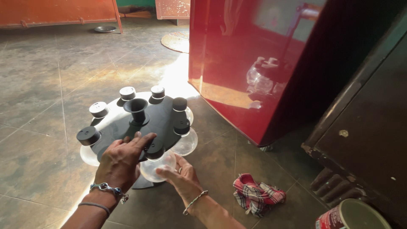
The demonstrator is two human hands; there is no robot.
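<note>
Head view: I am pressing my left hand (121, 159), fingers spread, flat on the black carousel rack (163, 121), steadying it as it tilts. My right hand (180, 176) is cupping a clear round jar (154, 167) from below, palm up, fingers loosely curled, bearing its weight under its black lid (154, 149). More capped jars are ringing the rack just beyond my fingers. A checked cloth (258, 195) is lying on the floor right of my right wrist.
</note>
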